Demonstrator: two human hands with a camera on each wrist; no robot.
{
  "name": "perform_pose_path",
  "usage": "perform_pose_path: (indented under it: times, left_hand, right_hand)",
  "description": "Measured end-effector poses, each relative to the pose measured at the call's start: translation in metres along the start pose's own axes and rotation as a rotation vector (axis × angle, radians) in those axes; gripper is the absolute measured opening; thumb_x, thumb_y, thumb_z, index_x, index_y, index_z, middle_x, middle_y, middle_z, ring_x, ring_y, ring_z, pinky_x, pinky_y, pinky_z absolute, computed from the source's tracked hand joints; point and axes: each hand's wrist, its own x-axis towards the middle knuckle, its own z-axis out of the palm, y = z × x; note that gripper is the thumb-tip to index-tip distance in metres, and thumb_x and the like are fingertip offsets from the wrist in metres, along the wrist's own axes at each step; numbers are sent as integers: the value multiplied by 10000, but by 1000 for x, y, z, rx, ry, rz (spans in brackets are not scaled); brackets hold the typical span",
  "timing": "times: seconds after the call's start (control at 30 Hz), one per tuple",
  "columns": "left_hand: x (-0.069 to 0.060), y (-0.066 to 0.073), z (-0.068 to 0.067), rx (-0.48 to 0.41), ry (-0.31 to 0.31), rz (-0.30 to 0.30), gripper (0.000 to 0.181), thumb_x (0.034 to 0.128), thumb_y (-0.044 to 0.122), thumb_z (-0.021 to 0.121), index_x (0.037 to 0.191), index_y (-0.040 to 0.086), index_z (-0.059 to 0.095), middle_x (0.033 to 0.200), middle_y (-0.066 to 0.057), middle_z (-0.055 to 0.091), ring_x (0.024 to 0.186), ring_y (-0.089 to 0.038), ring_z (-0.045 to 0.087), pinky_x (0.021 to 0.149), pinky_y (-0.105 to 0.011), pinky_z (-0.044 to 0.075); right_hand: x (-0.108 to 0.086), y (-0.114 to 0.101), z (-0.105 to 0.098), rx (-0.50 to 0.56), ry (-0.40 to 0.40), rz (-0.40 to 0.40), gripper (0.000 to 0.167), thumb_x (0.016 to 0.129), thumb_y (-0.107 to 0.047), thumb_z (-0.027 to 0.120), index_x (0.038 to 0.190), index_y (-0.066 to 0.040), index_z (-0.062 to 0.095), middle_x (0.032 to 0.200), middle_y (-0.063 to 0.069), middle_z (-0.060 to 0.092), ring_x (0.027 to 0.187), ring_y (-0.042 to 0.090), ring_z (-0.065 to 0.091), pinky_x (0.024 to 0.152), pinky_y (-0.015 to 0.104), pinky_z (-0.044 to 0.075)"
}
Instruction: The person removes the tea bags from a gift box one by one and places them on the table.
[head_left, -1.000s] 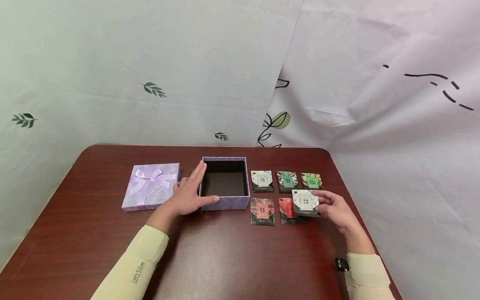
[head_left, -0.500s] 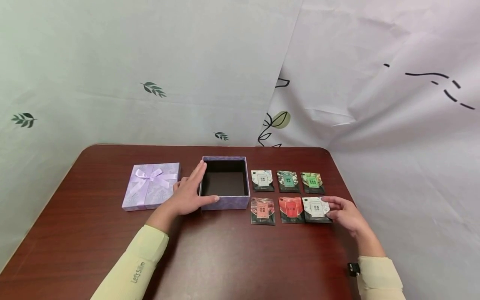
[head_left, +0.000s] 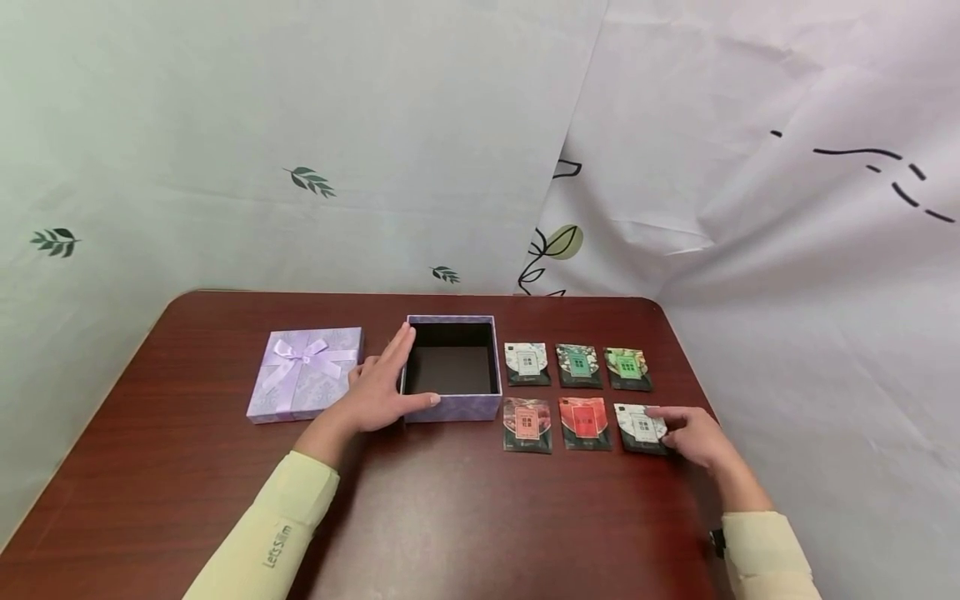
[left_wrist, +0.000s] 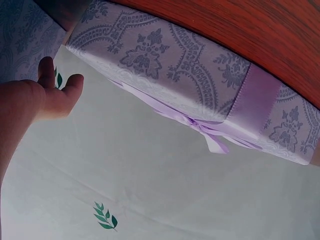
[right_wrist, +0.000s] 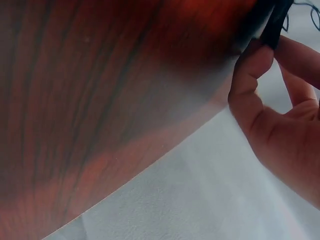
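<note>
My right hand [head_left: 693, 435] pinches the right edge of a white-and-black sachet [head_left: 640, 427] between thumb and fingers. In the right wrist view, the sachet's dark edge [right_wrist: 275, 25] shows between thumb and finger. My left hand [head_left: 381, 390] rests against the lidless purple gift box [head_left: 450, 407], its extended fingers along the left side and its thumb at the front rim. The box has a dark, bare inside. In the left wrist view, part of my left hand [left_wrist: 57, 97] appears beside the patterned box at the upper left.
The purple lid [head_left: 303, 387] with a ribbon bow lies left of the box. Right of the box lie another white sachet [head_left: 527, 363], a teal one [head_left: 578, 366], a green one [head_left: 628, 368], a pink one [head_left: 527, 425] and a red one [head_left: 585, 423]. A curtain [head_left: 375, 150] hangs behind the table.
My right hand has moved right and toward me with the white sachet, from over the red sachet to a place right of it. My left hand has stayed at the box.
</note>
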Motion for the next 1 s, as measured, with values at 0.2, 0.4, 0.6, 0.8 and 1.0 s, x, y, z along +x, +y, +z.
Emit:
perform_pose_path:
  times: [0.2,0.4,0.6,0.8,1.0]
  left_hand:
    - [0,1,0,-24,-10,-12,1148,815,666,701,1628,187,48,1665,86,-67,1368,-535,240,978,-735,115]
    - [1,2,1,-45,-14,-22,1151,815,645,717,1628,189,42,1665,84,-67,1396,-524,201,988,-754,102]
    - [3,2,4,-61,-28,-23,1141,824,622,722,1627,189,37,1667,65,-70,1416,-515,162,998,-751,104]
    - [3,8,10,-76,-62,-23,1071,868,515,728,1628,190,47,1666,23,-101,1433,-521,116,1013,-758,96]
    - [3,9,10,-52,-63,-35,1073,859,554,715,1629,203,56,1656,-53,-141,1421,-560,94,1020,-763,89]
  right_hand:
    - [3,-1,8,-105,41,17,504,773,144,634,1234,-42,715,1352,345,507,1070,399,478,694,416,393]
    - [5,-3,13,-104,73,56,492,779,145,640,1223,-51,724,1340,351,512,1025,396,476,656,382,389]
    - [5,-1,13,-101,90,92,482,788,137,618,1220,-48,725,1357,374,481,992,401,462,635,373,390]
    - [3,0,12,-108,127,112,400,841,36,678,1235,-25,705,1309,353,533,1134,485,492,820,549,461]
    - [8,-36,20,-128,229,26,471,936,-240,707,1311,28,609,1244,314,582,1111,481,534,819,588,462]
